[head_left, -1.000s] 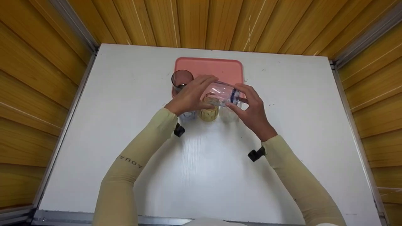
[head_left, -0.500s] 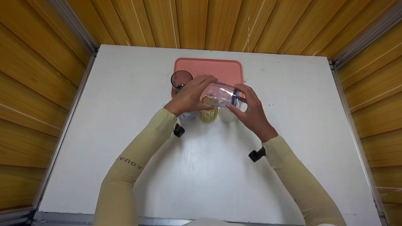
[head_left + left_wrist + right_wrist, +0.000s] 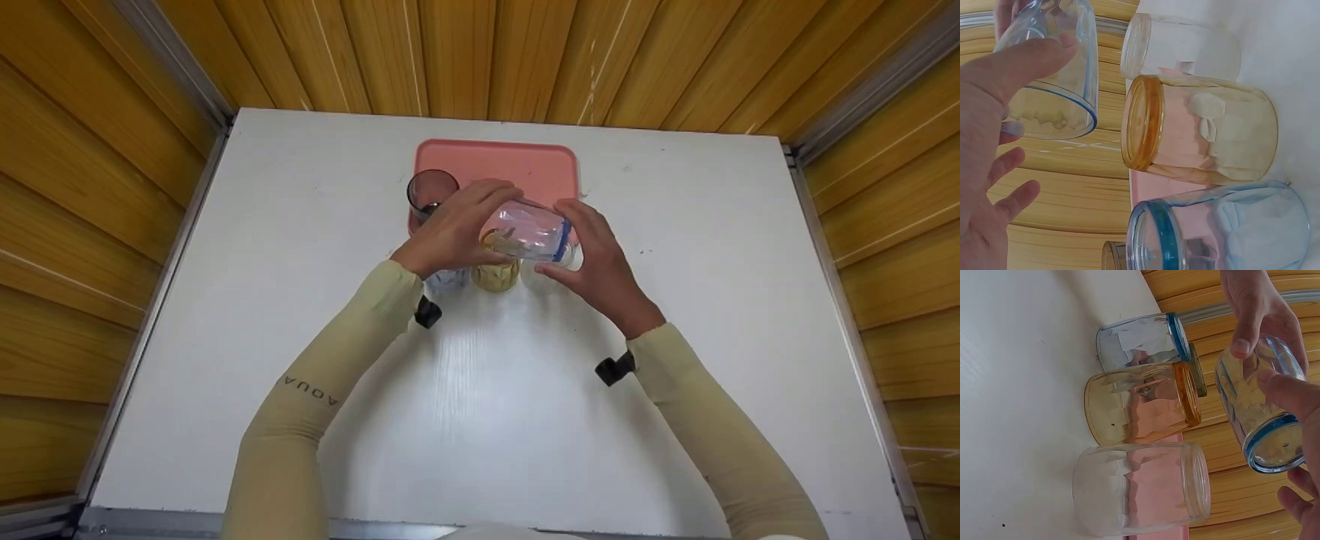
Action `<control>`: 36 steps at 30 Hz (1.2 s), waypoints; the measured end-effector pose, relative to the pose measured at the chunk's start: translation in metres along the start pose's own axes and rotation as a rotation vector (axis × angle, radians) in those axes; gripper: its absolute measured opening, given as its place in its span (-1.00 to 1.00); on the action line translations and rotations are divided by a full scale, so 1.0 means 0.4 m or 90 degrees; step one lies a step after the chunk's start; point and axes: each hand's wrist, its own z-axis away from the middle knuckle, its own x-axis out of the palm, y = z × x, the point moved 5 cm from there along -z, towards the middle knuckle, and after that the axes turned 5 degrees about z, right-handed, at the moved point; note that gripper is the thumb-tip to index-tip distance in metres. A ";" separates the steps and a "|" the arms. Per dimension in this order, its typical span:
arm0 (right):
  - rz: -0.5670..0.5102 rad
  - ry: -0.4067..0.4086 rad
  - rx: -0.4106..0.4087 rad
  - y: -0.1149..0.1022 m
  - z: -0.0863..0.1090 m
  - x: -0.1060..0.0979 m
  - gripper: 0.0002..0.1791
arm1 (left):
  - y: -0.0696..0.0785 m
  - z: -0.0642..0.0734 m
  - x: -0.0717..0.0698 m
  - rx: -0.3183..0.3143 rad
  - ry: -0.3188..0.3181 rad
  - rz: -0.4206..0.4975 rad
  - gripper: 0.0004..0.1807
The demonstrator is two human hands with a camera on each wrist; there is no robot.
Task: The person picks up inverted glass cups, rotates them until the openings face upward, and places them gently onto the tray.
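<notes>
The held cup (image 3: 527, 232), see-through with a blue band, lies tilted on its side slightly above and right of the head view's centre. The left hand (image 3: 459, 225) holds its left end, and the right hand (image 3: 606, 268) holds the banded end between thumb and fingers. Just below, left to right, stand a blue cup (image 3: 448, 280), an amber cup (image 3: 496, 278) and a clear cup (image 3: 1202, 48). Upper left of these is a dark cup (image 3: 433, 187); behind, the pink tray (image 3: 499, 159) on the white table (image 3: 480, 412).
</notes>
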 end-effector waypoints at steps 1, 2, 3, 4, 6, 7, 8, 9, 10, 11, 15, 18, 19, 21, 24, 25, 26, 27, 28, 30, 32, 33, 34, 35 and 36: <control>0.006 -0.001 0.000 0.000 0.000 0.000 -0.01 | 0.001 0.000 -0.001 0.003 0.001 0.001 -0.03; 0.011 -0.003 0.001 0.000 -0.001 0.001 -0.02 | 0.003 0.000 -0.002 0.005 0.001 0.001 -0.03; 0.017 -0.003 0.002 0.001 -0.001 0.002 -0.02 | 0.004 0.000 -0.004 0.006 0.001 0.001 -0.03; 0.022 -0.004 0.003 0.001 -0.002 0.002 -0.02 | 0.006 0.000 -0.005 0.008 0.001 0.002 -0.04; 0.032 -0.006 0.007 0.001 -0.002 0.002 -0.01 | 0.011 -0.001 -0.007 0.012 -0.002 -0.002 -0.04; 0.037 -0.007 0.010 0.001 -0.003 0.003 -0.02 | 0.013 -0.001 -0.008 0.014 -0.003 -0.005 -0.04; 0.040 -0.009 0.012 0.001 -0.003 0.003 -0.01 | 0.015 -0.002 -0.009 0.014 -0.005 -0.006 -0.04; 0.042 -0.010 0.014 0.002 -0.003 0.004 -0.01 | 0.017 -0.002 -0.010 0.013 -0.007 -0.008 -0.04; 0.043 -0.012 0.016 0.001 -0.003 0.005 -0.02 | 0.019 -0.002 -0.011 0.013 -0.010 -0.012 -0.04; 0.045 -0.014 0.021 0.002 -0.003 0.005 -0.02 | 0.020 -0.003 -0.011 0.013 -0.012 -0.018 -0.04; 0.049 -0.020 0.032 0.004 -0.003 0.010 -0.04 | 0.026 -0.003 -0.012 0.019 -0.016 -0.027 -0.03; 0.057 -0.020 0.033 0.006 -0.003 0.014 -0.06 | 0.031 -0.004 -0.012 0.026 -0.014 -0.024 -0.02; 0.057 -0.019 0.032 0.006 -0.003 0.015 -0.06 | 0.033 -0.003 -0.013 0.027 -0.013 -0.020 -0.02; 0.054 -0.016 0.033 0.008 0.000 0.016 -0.07 | 0.037 -0.004 -0.014 0.027 -0.011 -0.013 -0.01; 0.035 -0.006 0.036 0.010 0.004 0.014 -0.07 | 0.041 -0.005 -0.015 0.023 -0.009 -0.003 -0.01; 0.029 -0.001 0.036 0.011 0.005 0.014 -0.07 | 0.043 -0.005 -0.015 0.025 -0.008 0.001 -0.01; 0.023 0.004 0.034 0.012 0.007 0.013 -0.07 | 0.043 -0.006 -0.016 0.025 -0.006 0.005 -0.01; 0.018 0.008 0.032 0.013 0.008 0.013 -0.07 | 0.044 -0.006 -0.016 0.027 -0.005 0.010 -0.01; 0.010 0.012 0.029 0.014 0.008 0.013 -0.08 | 0.044 -0.005 -0.017 0.026 -0.003 0.015 -0.01; -0.007 0.016 0.024 0.016 0.009 0.014 -0.09 | 0.045 -0.004 -0.018 0.022 -0.002 0.032 0.00; -0.022 0.016 0.024 0.018 0.009 0.016 -0.10 | 0.044 -0.002 -0.017 0.015 -0.001 0.063 0.03; -0.028 0.016 0.025 0.019 0.009 0.017 -0.10 | 0.043 -0.001 -0.017 0.006 -0.003 0.080 0.05; -0.034 0.016 0.027 0.020 0.009 0.017 -0.10 | 0.042 -0.001 -0.015 -0.004 -0.005 0.099 0.06; -0.038 0.017 0.029 0.020 0.010 0.017 -0.09 | 0.041 -0.001 -0.013 -0.013 -0.007 0.119 0.07; -0.039 0.019 0.030 0.020 0.010 0.017 -0.09 | 0.039 -0.001 -0.011 -0.022 -0.008 0.138 0.08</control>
